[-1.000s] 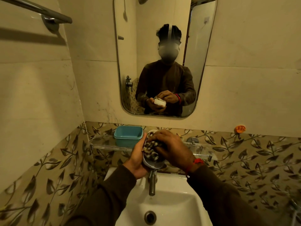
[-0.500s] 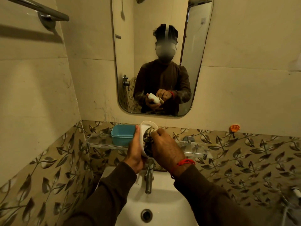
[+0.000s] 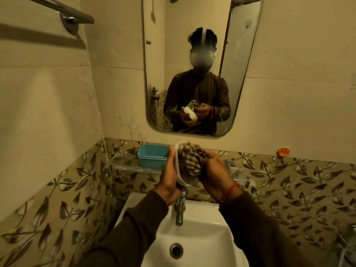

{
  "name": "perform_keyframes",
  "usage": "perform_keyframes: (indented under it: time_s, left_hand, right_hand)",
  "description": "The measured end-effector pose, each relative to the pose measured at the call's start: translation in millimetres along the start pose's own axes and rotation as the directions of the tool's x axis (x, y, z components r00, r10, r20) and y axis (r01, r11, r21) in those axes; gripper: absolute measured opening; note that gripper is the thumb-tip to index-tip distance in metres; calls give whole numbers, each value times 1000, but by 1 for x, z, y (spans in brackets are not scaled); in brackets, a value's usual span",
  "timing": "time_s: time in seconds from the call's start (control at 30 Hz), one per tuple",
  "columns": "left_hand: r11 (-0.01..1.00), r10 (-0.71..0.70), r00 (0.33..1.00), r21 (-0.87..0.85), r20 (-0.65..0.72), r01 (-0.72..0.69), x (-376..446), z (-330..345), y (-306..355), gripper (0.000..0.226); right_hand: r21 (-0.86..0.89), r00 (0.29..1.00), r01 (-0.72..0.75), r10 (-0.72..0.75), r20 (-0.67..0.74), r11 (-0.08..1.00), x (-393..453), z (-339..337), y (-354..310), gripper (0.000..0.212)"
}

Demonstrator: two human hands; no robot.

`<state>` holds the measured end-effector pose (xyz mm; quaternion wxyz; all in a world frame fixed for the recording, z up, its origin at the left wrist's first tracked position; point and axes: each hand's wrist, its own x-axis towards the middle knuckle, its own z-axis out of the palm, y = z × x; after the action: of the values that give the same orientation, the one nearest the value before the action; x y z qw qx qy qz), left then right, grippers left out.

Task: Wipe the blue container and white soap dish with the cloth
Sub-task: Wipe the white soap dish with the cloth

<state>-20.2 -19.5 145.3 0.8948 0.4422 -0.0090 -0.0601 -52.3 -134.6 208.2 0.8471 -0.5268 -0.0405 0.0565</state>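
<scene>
Above the glossy white basin [image 3: 204, 239], between plain cream tiles and a leaf-patterned band, one rounded mirror [image 3: 202, 54] hangs. One glass shelf [image 3: 131, 167] carries one blue plastic box [image 3: 152, 157]. Left hand [image 3: 169, 182] grips one oval white dish [image 3: 178, 170], tilted upright; right hand [image 3: 215, 170] presses one bunched checked cloth [image 3: 189, 158] into it.

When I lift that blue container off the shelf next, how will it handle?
The blue container looks like thin plastic and open-topped, so probably light and fairly rigid. It sits on a glass shelf, so it may slide easily if nudged.
</scene>
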Motion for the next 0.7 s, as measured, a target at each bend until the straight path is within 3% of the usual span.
perform_keyframes:
  time_s: [0.1, 0.17, 0.23, 0.33, 0.43, 0.57, 0.7]
  left_hand:
    - [999, 14, 1000, 45, -5, -13, -2, -1, -7, 60]
    - [999, -40, 999, 18, 9, 39, -2, -9, -12, 77]
    - [994, -76, 997, -83, 4, 76, -1, -17, -11, 77]
    - [975, -61, 998, -215, -7, 58, 1, -23, -8, 69]
    - [984, 16, 1000, -180, -17, -18, 9, -21, -6, 64]
    - [983, 76, 997, -171, 21, -71, 19, -14, -4, 57]
    - [976, 130, 990, -183, 54, -118, 23, -9, -8, 59]
  right_hand:
    - [424, 991, -67, 13, 130, 903, 4, -6, -12, 37]
    - [503, 988, -68, -11, 153, 862, 8, -21, -21, 43]
    - [500, 992, -62, -1, 125, 864, 10, -38, -25, 44]
    - [423, 987, -140, 92, 132, 895, 9, -60, -25, 45]
    - [320, 967, -244, 203, 155, 915, 6, -71, -16, 52]
    - [-18, 968, -252, 252, -14, 968, 3, -79, -7, 54]
    - [-295, 959, -272, 283, -7, 916, 8, -84, -4, 40]
